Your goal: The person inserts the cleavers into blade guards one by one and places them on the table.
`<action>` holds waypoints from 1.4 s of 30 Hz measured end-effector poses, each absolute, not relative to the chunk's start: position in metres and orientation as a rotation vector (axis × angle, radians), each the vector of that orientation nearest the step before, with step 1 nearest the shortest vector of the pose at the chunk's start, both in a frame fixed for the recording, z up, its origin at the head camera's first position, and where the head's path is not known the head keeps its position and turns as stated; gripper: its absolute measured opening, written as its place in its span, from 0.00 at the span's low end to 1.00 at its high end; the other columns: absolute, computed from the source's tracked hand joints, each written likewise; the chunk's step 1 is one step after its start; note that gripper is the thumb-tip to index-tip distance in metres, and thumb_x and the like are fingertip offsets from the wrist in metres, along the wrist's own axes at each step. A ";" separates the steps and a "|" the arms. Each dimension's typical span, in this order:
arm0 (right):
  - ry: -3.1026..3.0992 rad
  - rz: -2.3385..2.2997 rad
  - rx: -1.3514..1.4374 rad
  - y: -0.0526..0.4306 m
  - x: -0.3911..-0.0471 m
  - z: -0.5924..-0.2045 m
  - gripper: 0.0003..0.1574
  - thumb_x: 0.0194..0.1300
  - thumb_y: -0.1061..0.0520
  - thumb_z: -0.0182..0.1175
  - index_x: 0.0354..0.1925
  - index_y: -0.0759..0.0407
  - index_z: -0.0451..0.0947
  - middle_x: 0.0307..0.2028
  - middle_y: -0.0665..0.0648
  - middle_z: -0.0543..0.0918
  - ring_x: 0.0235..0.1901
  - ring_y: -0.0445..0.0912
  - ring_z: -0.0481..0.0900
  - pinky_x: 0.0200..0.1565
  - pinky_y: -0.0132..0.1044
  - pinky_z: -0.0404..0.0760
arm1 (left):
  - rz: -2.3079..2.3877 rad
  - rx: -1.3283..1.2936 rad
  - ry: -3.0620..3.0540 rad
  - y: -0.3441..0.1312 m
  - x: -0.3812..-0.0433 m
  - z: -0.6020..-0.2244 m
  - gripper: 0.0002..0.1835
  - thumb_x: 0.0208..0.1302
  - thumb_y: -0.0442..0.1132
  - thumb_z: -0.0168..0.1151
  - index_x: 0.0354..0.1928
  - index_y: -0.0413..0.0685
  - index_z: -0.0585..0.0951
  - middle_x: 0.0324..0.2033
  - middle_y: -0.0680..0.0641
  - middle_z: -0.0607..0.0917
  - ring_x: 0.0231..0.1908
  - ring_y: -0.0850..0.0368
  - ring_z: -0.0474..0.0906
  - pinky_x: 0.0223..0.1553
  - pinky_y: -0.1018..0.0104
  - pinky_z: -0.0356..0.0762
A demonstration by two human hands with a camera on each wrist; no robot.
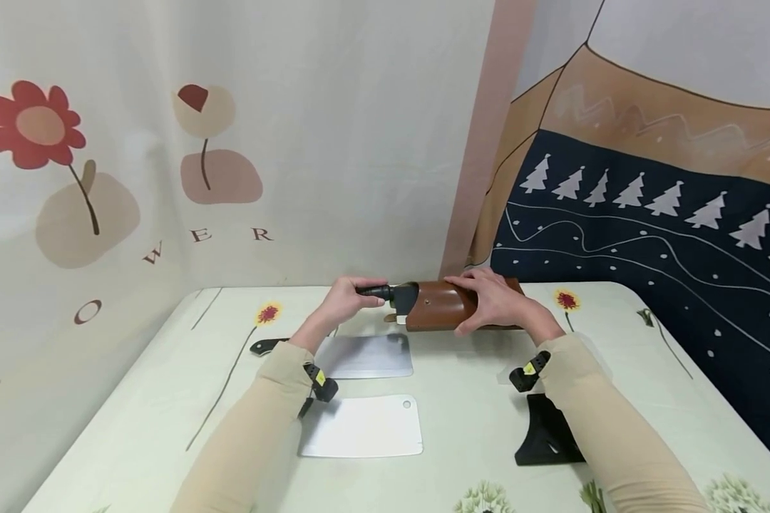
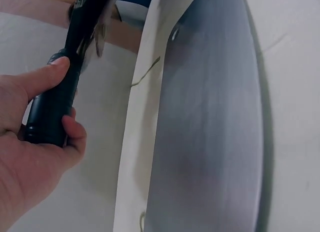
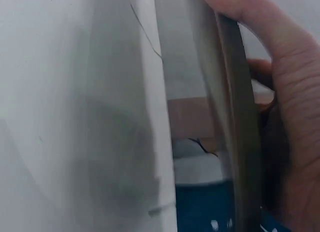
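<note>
My left hand (image 1: 341, 303) grips the black handle of a knife (image 1: 375, 292), thumb along its top. Most of the knife's blade is hidden inside a brown leather sheath (image 1: 433, 303); a dark section shows at the sheath's mouth. In the left wrist view the round handle (image 2: 52, 106) lies between thumb and curled fingers. My right hand (image 1: 497, 303) holds the sheath from above, thumb on the near side and fingers over the far side. From the right wrist, the sheath's edge (image 3: 242, 132) runs beside the palm.
Two cleavers lie on the flower-print table (image 1: 468, 427): one cleaver (image 1: 366, 356) just below the left hand, another cleaver (image 1: 362, 427) nearer me. A black flared piece (image 1: 545, 434) lies partly under the right forearm. Printed curtains (image 1: 334, 142) hang behind the table.
</note>
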State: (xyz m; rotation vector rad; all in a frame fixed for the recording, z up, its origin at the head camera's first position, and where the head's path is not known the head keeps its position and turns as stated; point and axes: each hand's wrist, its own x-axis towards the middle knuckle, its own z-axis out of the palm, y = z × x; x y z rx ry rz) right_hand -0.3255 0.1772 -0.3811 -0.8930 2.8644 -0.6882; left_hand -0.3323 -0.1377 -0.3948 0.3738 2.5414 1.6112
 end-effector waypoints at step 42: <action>2.815 -0.590 -0.914 0.161 -0.362 -0.403 0.68 0.43 0.42 0.83 0.77 0.56 0.63 0.68 0.65 0.68 0.67 0.60 0.59 0.67 0.63 0.60 | 1.636 0.348 2.478 -0.145 -0.348 -0.410 0.33 0.60 0.27 0.69 0.69 0.36 0.74 0.64 0.35 0.78 0.63 0.40 0.74 0.63 0.50 0.72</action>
